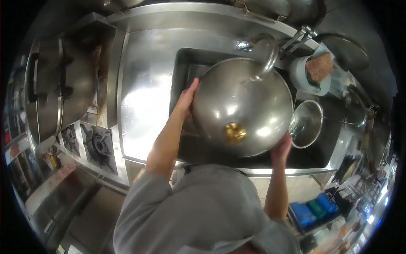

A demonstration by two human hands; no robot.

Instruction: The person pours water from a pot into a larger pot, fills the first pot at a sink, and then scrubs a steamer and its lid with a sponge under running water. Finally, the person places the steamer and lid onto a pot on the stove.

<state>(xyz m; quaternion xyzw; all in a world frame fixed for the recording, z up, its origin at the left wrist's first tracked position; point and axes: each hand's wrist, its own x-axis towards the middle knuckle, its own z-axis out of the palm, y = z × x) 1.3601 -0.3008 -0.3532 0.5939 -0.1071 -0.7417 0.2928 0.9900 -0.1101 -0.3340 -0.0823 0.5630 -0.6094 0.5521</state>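
Note:
A large stainless steel mixing bowl is held over the sink, beneath the curved faucet. My left hand grips its left rim, with the thumb pointing up along the edge. My right hand is closed around the lower right rim, its fingers partly hidden by the bowl. Low in the bowl sits a small golden-yellow cluster; its exact kind cannot be made out. Just right of my right hand is a round metal strainer or bowl.
A white bucket stands at the upper right, with a brownish block at its top. A steel counter lies left of the sink. Farther left are a gas burner and large metal cookware. Blue containers sit low on the right.

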